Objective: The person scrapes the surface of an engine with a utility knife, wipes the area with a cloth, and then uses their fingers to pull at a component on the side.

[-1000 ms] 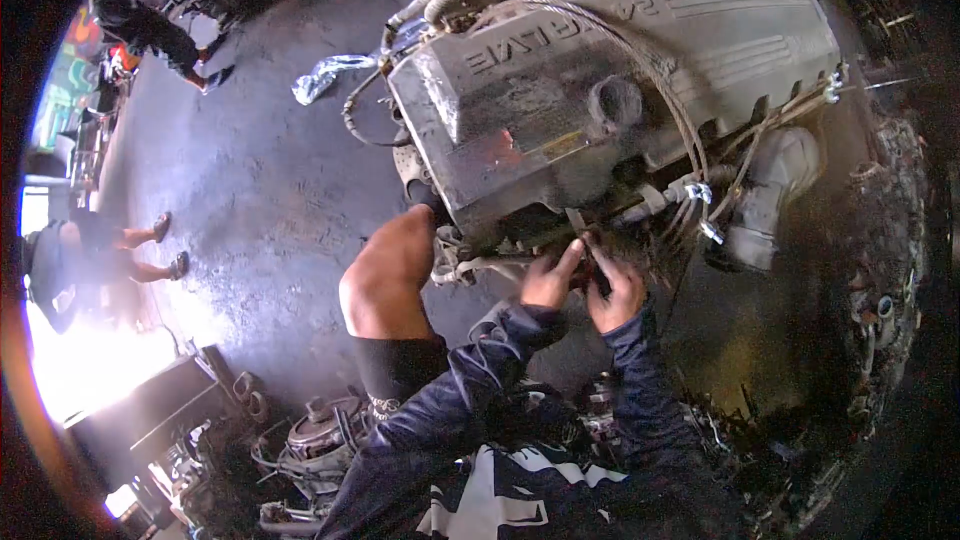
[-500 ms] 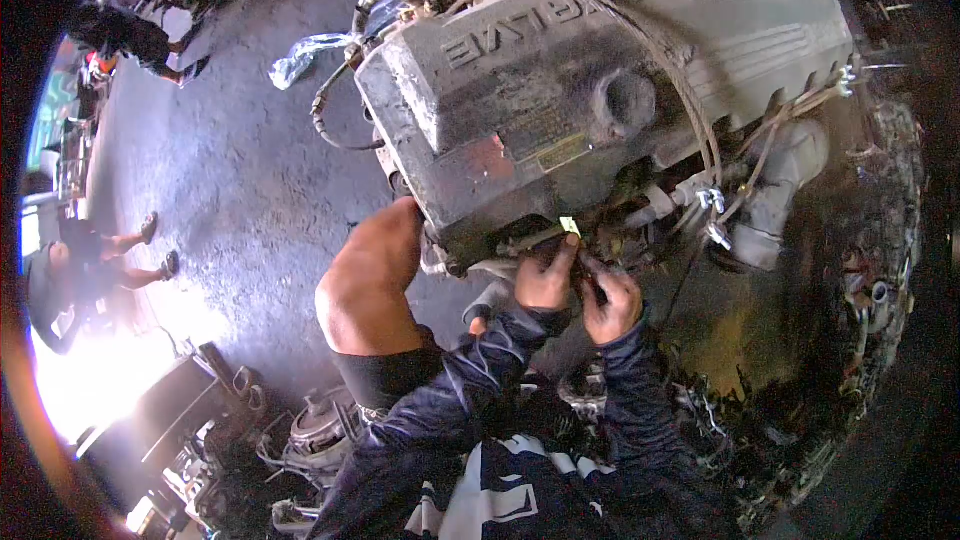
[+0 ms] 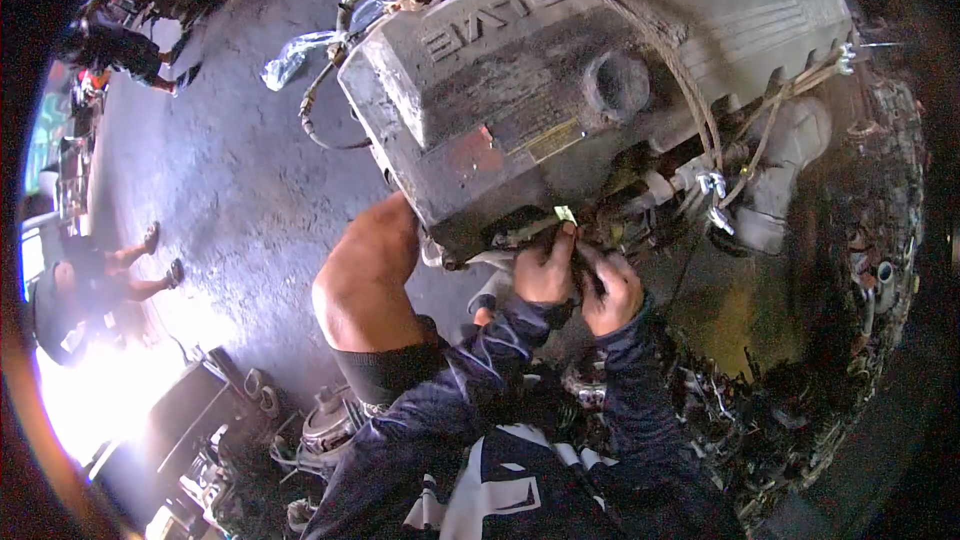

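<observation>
Both hands meet at the near lower edge of a large engine, close below its grey valve cover (image 3: 520,60) with raised "VALVE" lettering. My left hand (image 3: 543,275) is closed in a pinch, thumb pointing up. Right at that thumb's tip shows a small pale yellow-white piece (image 3: 565,214), flat-looking and bright. My right hand (image 3: 612,292) is beside it, fingers bent and tips close to the left thumb. What the right fingers grip is hidden. Just beyond the fingers lie dark engine fittings and a light pipe end (image 3: 660,186).
A steel wire rope (image 3: 655,35) loops over the engine, with metal clamps (image 3: 712,183) near its end. My bare knee (image 3: 365,280) is against the engine's left corner. Engine parts (image 3: 330,425) crowd the floor below. Other people's legs (image 3: 140,250) show at the left.
The view has shifted slightly, so the engine sits a little further left and higher. Both hands stay together at the same spot, with the pale piece still at the left thumb tip.
</observation>
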`<state>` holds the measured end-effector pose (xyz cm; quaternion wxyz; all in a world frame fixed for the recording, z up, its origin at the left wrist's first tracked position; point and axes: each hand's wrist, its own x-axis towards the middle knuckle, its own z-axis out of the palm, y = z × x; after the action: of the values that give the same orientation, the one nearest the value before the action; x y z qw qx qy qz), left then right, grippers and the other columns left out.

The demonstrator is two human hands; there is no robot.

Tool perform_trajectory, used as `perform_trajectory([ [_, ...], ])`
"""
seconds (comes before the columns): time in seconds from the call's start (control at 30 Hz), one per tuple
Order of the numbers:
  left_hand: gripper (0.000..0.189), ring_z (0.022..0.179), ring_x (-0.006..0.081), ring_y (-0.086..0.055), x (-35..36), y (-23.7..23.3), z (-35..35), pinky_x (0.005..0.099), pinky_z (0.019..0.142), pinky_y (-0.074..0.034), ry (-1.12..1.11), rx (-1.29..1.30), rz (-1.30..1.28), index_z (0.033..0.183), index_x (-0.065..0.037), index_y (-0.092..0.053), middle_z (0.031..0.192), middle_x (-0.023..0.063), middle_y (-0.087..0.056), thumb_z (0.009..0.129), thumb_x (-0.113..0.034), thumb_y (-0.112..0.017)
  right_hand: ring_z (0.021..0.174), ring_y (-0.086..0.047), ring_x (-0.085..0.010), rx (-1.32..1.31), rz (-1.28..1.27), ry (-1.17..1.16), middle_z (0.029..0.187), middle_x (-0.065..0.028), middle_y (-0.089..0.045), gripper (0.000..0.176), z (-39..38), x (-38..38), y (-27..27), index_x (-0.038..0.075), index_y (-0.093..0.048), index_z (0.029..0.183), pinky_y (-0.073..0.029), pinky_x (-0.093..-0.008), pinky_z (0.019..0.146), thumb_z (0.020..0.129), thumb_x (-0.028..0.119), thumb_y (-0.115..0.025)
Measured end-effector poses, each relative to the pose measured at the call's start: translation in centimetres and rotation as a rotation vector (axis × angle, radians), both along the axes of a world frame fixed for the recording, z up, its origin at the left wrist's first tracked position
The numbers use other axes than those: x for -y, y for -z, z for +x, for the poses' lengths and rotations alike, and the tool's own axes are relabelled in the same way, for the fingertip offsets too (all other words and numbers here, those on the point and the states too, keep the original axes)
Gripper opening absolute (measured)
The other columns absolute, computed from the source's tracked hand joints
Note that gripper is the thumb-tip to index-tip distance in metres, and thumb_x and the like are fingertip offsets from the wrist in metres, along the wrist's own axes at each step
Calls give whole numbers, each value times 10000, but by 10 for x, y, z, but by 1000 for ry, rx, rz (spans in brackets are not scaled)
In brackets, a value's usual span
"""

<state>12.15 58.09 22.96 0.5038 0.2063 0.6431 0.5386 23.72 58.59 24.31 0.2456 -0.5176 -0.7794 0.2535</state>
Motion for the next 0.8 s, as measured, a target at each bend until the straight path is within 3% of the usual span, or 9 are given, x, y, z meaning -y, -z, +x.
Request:
perform_trajectory([
  [0.27, 267, 726, 131, -542, 6, 12, 4, 282, 664, -437, 6, -111, 147, 949, 19, -624, 800, 84, -633, 879, -230, -563, 780, -584, -365, 65, -35, 26, 892, -185, -598, 346, 0, -2, -3, 39, -615, 1051, -476, -393, 684, 713, -25, -575],
  [0.33, 232, 756, 142, -562, 12, 23, 5, 286, 703, -449, 222, -734, 191, 1031, 0, -602, 858, 89, -631, 888, -171, -539, 783, -589, -355, 50, -10, -2, 891, -181, -601, 358, 1, -5, -7, 51, -613, 1071, -477, -389, 683, 720, -13, -584],
  [0.4, 265, 846, 170, -587, 24, 32, 8, 300, 750, -454, 166, -322, 174, 1122, 2, -556, 942, 99, -628, 889, -120, -524, 786, -594, -345, 35, 24, -26, 891, -177, -604, 370, 0, -10, -20, 63, -610, 1090, -478, -385, 682, 726, -1, -594],
  [0.47, 298, 962, 214, -579, 30, -28, -10, 319, 815, -448, 115, 212, 75, 1166, 17, -523, 1039, 127, -603, 881, -70, -516, 758, -595, -320, -29, -21, -89, 846, -164, -598, 392, -3, -18, -33, 103, -605, 1136, -476, -366, 667, 752, 22, -596],
  [0.53, 290, 1012, 232, -557, 52, -91, -38, 331, 884, -424, 62, 208, 128, 1132, 41, -527, 1116, 150, -562, 869, -80, -538, 705, -582, -290, -98, 106, -143, 761, -138, -564, 402, 7, -25, -21, 152, -595, 1170, -468, -347, 646, 779, 61, -595],
  [0.6, 330, 1026, 237, -545, 84, -118, -85, 346, 907, -416, -16, 134, 179, 1135, 61, -502, 1169, 175, -530, 846, -89, -558, 671, -571, -275, 68, 8, -61, 733, -128, -527, 395, 8, -24, -28, 172, -595, 1174, -465, -347, 629, 786, 97, -600],
  [0.67, 366, 930, 257, -575, 124, -124, -144, 354, 828, -460, -90, -518, 94, 1138, 94, -479, 1134, 182, -539, 831, -100, -521, 669, -574, -274, 61, 140, -114, 753, -133, -514, 402, 3, -29, -27, 176, -587, 1184, -467, -353, 618, 784, 137, -611],
  [0.77, 324, 815, 203, -573, 178, -100, -213, 312, 734, -469, -506, -683, 66, 1162, 42, -479, 1097, 155, -553, 868, -94, -478, 724, -587, -288, 161, 147, -207, 822, -143, -540, 439, -4, -36, -43, 171, -584, 1186, -472, -358, 634, 756, 97, -635],
  [0.8, 338, 791, 182, -568, 201, -90, -238, 302, 710, -469, -612, -776, 1, 1198, 21, -459, 1094, 144, -556, 879, -90, -472, 761, -584, -288, 99, 126, -220, 935, -120, -581, 456, 5, -33, -32, 148, -563, 1202, -475, -360, 671, 756, 83, -632],
])
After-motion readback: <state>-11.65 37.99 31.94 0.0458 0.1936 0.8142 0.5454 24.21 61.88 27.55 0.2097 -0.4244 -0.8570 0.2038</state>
